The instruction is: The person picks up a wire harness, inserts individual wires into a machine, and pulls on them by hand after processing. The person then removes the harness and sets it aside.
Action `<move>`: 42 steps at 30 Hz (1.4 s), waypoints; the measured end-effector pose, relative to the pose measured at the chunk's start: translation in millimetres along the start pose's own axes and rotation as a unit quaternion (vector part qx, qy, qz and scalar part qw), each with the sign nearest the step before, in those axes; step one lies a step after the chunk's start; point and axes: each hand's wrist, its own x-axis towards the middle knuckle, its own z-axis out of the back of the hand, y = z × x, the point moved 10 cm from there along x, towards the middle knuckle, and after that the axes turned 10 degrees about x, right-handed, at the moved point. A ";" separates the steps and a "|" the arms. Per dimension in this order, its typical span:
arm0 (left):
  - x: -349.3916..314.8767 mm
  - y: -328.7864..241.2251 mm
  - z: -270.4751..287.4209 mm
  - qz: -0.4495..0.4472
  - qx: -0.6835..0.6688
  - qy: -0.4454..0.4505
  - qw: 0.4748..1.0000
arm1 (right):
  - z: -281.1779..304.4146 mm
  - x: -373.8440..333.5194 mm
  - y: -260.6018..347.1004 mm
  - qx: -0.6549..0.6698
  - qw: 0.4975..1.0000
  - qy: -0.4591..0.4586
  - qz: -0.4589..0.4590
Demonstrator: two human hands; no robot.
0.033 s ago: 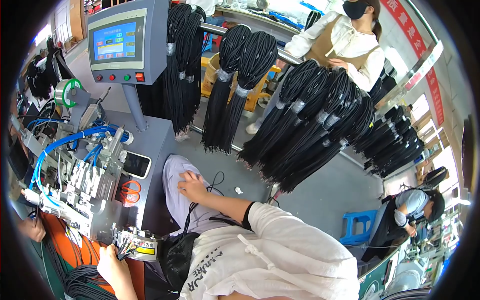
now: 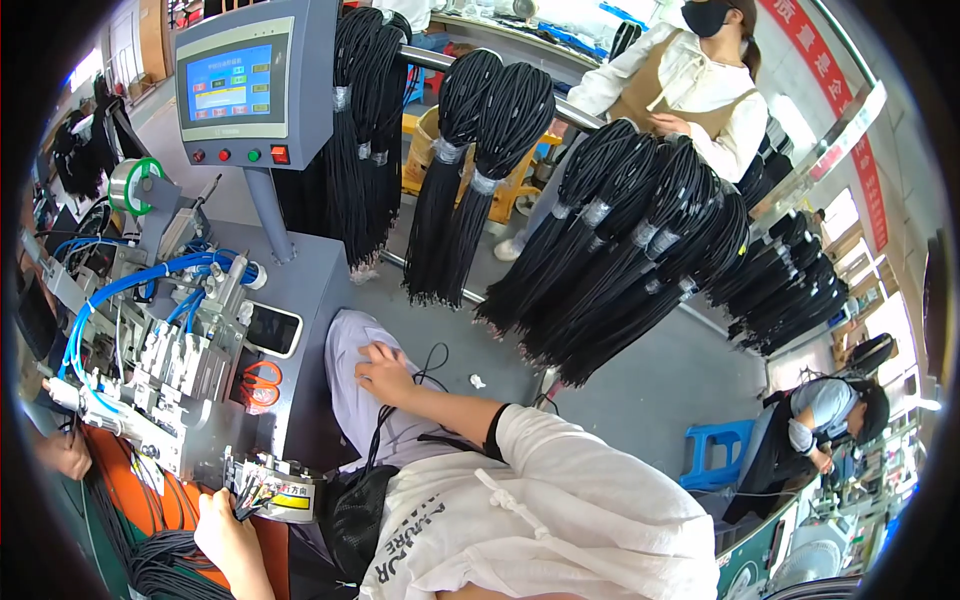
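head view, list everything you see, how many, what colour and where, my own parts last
machine: 1, silver, left
screen: 1, lit blue, upper left
spool: 1, green-rimmed, left
tubes: several, blue, on machine
phone: 1, white-edged, right of machine
scissors: 1, orange, below phone
hanging bundles: many, black, centre to right
loose cables: several, black, lower left
stool: 1, blue, right
banner: count unclear, red, upper right
other people: at least 3, mixed clothing, top right, right, far left
shirt: 1, white, bottom
trousers: 1 pair, pale lilac, centre
left hand: 1, bare, lower left by machine
right hand: 1, bare, on trousers
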 end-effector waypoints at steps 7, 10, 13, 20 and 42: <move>1.3 1.2 1.4 0.023 -0.007 0.037 0.999 | 11.0 -3.2 8.3 0.009 0.998 -0.055 0.029; -3.7 3.3 2.6 0.022 -0.018 0.009 1.000 | 5.5 -3.7 10.3 0.006 0.999 -0.045 0.029; -8.4 3.2 5.7 0.007 -0.016 -0.012 1.000 | 4.4 -6.4 13.6 -0.028 0.996 -0.067 0.058; 0.9 -4.6 -0.8 0.011 -0.005 0.025 1.000 | 10.2 -1.4 -0.2 -0.010 0.999 -0.026 0.023; -0.9 -8.9 14.9 -0.020 -0.006 -0.027 0.999 | 16.9 -2.3 9.7 -0.011 0.999 -0.029 0.020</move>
